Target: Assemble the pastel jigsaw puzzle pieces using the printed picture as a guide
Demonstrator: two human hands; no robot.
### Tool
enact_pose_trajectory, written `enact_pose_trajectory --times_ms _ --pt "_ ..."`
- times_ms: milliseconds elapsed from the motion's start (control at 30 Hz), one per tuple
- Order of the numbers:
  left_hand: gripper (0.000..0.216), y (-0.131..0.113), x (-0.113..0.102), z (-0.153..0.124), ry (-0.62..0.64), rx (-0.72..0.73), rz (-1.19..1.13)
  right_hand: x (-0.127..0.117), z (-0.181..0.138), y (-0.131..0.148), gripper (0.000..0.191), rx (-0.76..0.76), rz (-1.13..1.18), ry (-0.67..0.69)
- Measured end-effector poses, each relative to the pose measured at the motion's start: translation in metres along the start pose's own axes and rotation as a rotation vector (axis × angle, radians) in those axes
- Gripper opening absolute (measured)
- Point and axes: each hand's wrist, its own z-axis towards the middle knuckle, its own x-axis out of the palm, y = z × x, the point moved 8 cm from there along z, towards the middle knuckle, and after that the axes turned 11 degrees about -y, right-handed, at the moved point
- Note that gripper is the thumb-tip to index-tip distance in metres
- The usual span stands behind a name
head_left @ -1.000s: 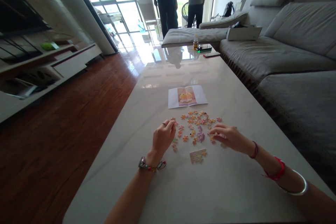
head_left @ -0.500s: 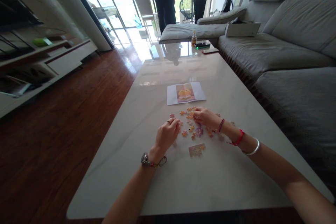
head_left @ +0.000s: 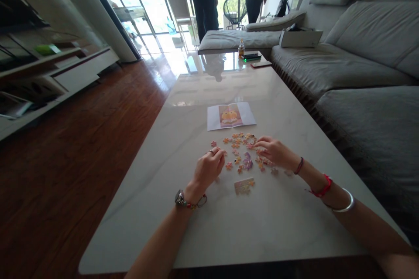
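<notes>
Loose jigsaw puzzle pieces (head_left: 236, 144) in orange, pink and yellow lie scattered on the white marbled table (head_left: 137, 226). At their left edge is my left hand (head_left: 209, 166), its fingers curled together; whatever may be in them is hidden. My right hand (head_left: 276, 152) hovers at the right side of the pieces, fingers apart, with nothing visible in it. Between the hands sits a clump of purple pieces (head_left: 248, 162). Nearer to me lies a small joined section of puzzle (head_left: 244, 186). Beyond the pieces is a creased sheet with a printed picture (head_left: 230, 116).
At the table's far end stand a bottle (head_left: 241, 49) and a phone (head_left: 261, 64) beside a dark device with a green light (head_left: 251, 57). A grey sofa (head_left: 366, 109) runs along the right. Two people stand near the windows.
My right hand has moved right, away from the middle of the pieces, and its fingers have spread. My left hand stays nearly where it was.
</notes>
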Motion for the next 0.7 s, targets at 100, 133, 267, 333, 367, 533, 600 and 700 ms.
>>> enact_pose_trajectory --times_ms 100,133,267,333,367,533,600,700 --pt "0.020 -0.001 0.000 0.000 0.002 0.008 -0.002 -0.002 -0.004 0.020 0.015 -0.037 0.110 0.003" --pt "0.021 -0.002 0.000 0.000 0.002 0.012 -0.001 0.000 -0.007 0.026 0.014 -0.052 0.132 0.037" --pt "0.022 -0.002 0.001 -0.001 0.017 0.025 0.011 0.005 -0.018 0.031 0.013 -0.040 0.094 0.129" --pt "0.022 0.001 0.001 -0.001 0.027 0.012 0.025 0.004 -0.022 0.026 0.014 -0.019 0.061 0.127" --pt "0.023 0.003 0.001 0.000 0.031 -0.002 0.040 0.002 -0.023 0.023 0.014 -0.009 0.052 0.121" --pt "0.025 0.019 -0.004 0.002 0.058 -0.120 0.186 -0.018 -0.027 0.002 0.016 0.083 0.012 0.025" --pt "0.025 0.025 -0.007 0.003 0.066 -0.154 0.227 -0.031 -0.029 -0.007 0.015 0.127 -0.003 -0.020" --pt "0.026 0.034 -0.014 0.005 0.042 -0.198 0.251 -0.052 -0.031 -0.018 0.015 0.178 -0.038 -0.085"
